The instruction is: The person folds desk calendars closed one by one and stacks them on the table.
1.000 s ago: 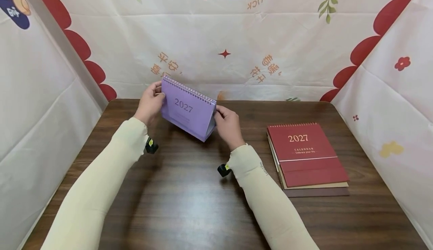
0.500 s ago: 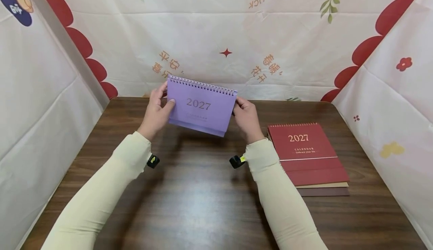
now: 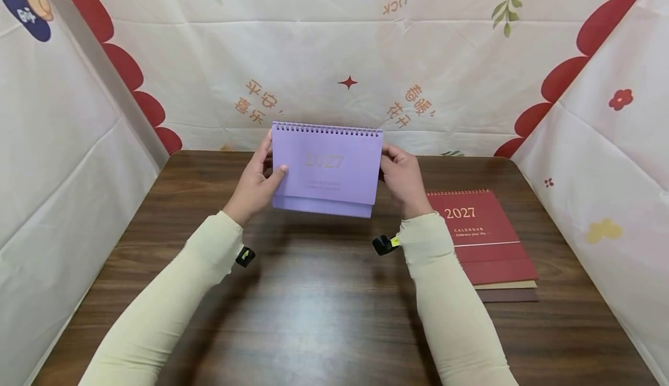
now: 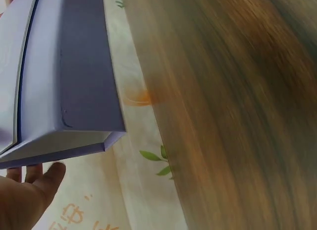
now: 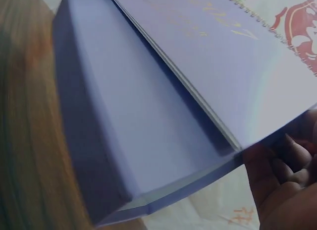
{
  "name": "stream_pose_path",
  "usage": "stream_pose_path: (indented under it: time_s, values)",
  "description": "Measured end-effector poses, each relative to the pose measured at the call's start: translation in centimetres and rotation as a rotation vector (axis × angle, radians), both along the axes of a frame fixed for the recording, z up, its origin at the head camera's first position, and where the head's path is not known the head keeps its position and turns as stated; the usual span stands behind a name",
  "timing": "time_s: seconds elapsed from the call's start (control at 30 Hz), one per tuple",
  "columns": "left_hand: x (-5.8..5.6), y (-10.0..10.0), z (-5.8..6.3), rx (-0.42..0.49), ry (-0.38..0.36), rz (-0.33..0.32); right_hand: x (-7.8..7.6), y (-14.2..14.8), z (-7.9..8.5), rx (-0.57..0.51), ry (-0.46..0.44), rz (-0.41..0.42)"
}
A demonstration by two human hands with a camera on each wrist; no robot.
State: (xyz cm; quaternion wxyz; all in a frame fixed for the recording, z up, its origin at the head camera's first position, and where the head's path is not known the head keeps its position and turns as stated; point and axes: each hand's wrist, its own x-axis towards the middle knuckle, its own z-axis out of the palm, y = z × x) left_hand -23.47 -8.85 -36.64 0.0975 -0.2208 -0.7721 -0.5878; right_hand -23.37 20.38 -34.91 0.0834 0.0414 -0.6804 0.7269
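Observation:
A purple spiral-bound desk calendar (image 3: 326, 168) marked 2027 is held up over the far half of the table, its cover toward me. My left hand (image 3: 256, 183) grips its left side, the thumb lying on the front cover. At the opposite side, my right hand (image 3: 405, 180) holds the edge, with its fingertips hidden behind the calendar. In the left wrist view the underside of the purple stand (image 4: 89, 61) shows. The right wrist view has the cover pages (image 5: 213, 56) hanging in front of the stand's lower panel.
A red 2027 calendar (image 3: 493, 258) lies on the right of the brown wooden table (image 3: 313, 316), partly hidden by my right forearm. White printed cloth (image 3: 334, 49) rises behind the table and along both sides.
Both hands have moved right with the purple calendar. It has turned from slanted to nearly level and now faces me squarely. The red calendar has stayed in place.

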Motion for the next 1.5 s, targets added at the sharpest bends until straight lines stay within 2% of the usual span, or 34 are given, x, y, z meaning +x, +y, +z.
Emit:
stream_pose_path:
  time_s: [0.2, 0.4, 0.53, 0.63, 0.77, 0.93, 1.07, 1.2, 1.27, 1.33, 1.4, 1.5]
  values:
    - [0.7, 1.0, 0.7, 0.042, -0.040, 0.049, 0.3, 0.6, 0.7, 0.055, -0.023, 0.040]
    - [2.3, 2.1, 2.1, 0.087, -0.090, 0.089, 0.6, 0.8, 0.9, -0.052, -0.074, 0.121]
    - [1.7, 2.1, 0.8, 0.111, -0.137, 0.111, 0.8, 0.5, 0.6, -0.003, -0.109, 0.146]
    - [1.2, 2.0, -0.1, 0.127, -0.120, 0.146, 0.9, 0.3, 0.1, 0.054, -0.154, 0.164]
    - [1.1, 2.3, -0.1, 0.184, -0.068, 0.192, 1.1, 0.1, -0.7, 0.117, -0.229, 0.182]
    - [1.3, 2.7, 0.0, 0.257, -0.075, 0.241, 1.4, 0.1, -1.1, 0.187, -0.240, 0.186]
    - [2.0, 2.5, 0.5, 0.174, -0.072, 0.235, 1.8, 0.1, -1.4, 0.200, -0.211, 0.144]
    - [3.5, 2.2, 2.1, 0.006, -0.026, 0.127, 2.4, 0.4, -1.8, 0.199, -0.185, 0.080]
    - [3.7, 1.7, 2.3, -0.081, -0.013, 0.065, 2.7, 0.5, -1.9, 0.200, -0.181, 0.057]
    - [3.4, 1.2, 1.8, -0.149, -0.033, 0.031, 3.0, 0.7, -2.0, 0.204, -0.184, 0.042]
    - [2.9, 0.7, 1.1, -0.199, -0.053, 0.024, 3.2, 0.8, -2.0, 0.209, -0.191, 0.038]
    - [2.7, 0.4, 0.4, -0.186, -0.087, 0.044, 3.5, 0.8, -2.1, 0.232, -0.194, 0.038]
